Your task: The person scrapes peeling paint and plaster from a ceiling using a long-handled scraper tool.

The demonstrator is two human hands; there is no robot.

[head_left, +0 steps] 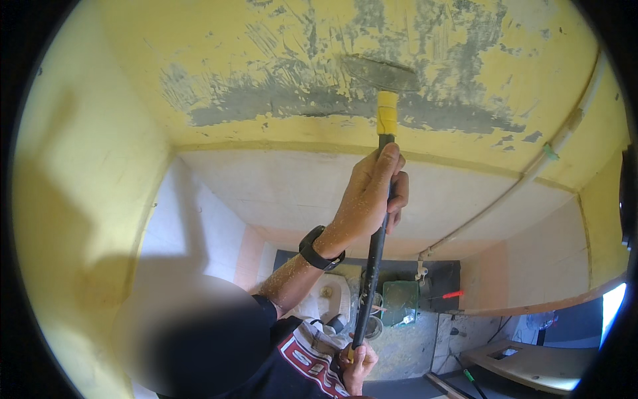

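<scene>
A long-handled scraper (375, 266) runs from low centre up to the yellow-painted surface (219, 40). Its wide, dusty metal blade (382, 73) lies against that surface, where patches of grey show through the broken paint. Yellow tape wraps the neck below the blade; the shaft is black. My left hand (377, 186), with a black watch on its wrist, is closed round the upper shaft, thumb along it. Pale flakes cling to the hand and forearm. Lower down, my right hand (359, 366) grips the handle's bottom end, its fingers partly hidden.
A pale pipe (518, 179) crosses the wall on the right, down to a tap (421, 269). Below stand a toilet (325, 292), a green container (400, 302) and a small bucket (373, 327). A red-handled tool (453, 294) is near the dark wall band. A brown panel (531, 364) occupies the lower right.
</scene>
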